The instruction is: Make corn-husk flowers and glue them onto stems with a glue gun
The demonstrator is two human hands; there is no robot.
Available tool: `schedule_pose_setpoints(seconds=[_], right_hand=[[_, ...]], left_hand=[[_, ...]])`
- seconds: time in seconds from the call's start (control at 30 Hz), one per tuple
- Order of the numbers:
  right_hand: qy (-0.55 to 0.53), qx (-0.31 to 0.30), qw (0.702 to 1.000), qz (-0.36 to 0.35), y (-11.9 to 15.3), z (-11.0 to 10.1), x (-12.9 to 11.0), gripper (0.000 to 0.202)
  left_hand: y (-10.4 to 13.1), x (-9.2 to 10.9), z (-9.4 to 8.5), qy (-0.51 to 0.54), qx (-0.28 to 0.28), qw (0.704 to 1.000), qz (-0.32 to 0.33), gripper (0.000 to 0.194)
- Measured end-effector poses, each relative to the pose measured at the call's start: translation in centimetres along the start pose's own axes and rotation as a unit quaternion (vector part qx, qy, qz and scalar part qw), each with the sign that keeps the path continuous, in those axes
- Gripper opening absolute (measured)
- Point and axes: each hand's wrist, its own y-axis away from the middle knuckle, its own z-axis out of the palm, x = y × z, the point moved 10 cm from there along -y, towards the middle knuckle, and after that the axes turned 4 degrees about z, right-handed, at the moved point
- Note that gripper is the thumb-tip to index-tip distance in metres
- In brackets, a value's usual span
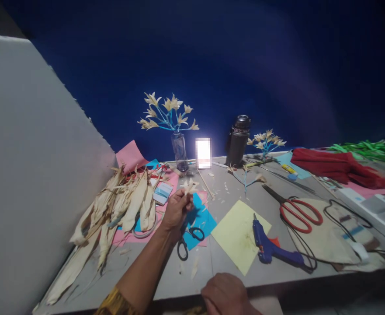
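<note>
My left hand (180, 205) is raised over the table, thumb and fingers pinched on a small pale corn husk flower (190, 187) with pointed petals. Below it, black-handled scissors (189, 241) lie on blue paper (202, 214). At the table's front edge rests my right hand (225, 292), its back up and fingers curled under; whatever they hold, if anything, is hidden. Nearby on a pale yellow sheet (236, 232) lies a blue glue gun (271, 249). Dried corn husks (113, 210) are heaped at the left.
A glass bottle (179, 151) holds finished husk flowers (171, 107) on blue stems. Behind stand a dark flask (238, 141) and a bright light (203, 153). Large red-handled scissors (300, 214), a branched blue stem (245, 177) and red cloth (338, 166) lie to the right.
</note>
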Motion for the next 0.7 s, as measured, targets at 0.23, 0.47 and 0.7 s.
schedule_pose_setpoints(seconds=[0.23,0.47,0.7], right_hand=[[-0.016,-0.007,1.0,0.005,-0.7,-0.6,-0.5,0.018],[-0.036,-0.021,0.999,0.026,-0.2,-0.1,-0.5,0.018],[-0.038,-0.027,0.998,0.047,-0.4,-0.5,-0.5,0.015]], left_hand=[[-1.2,1.5,-2.2,0.051,0.04,0.997,0.03,0.029],[2.6,7.1,1.7,-0.28,0.015,0.927,0.249,0.01],[5.8,15.2,2.4,-0.295,0.021,0.902,0.313,0.005]])
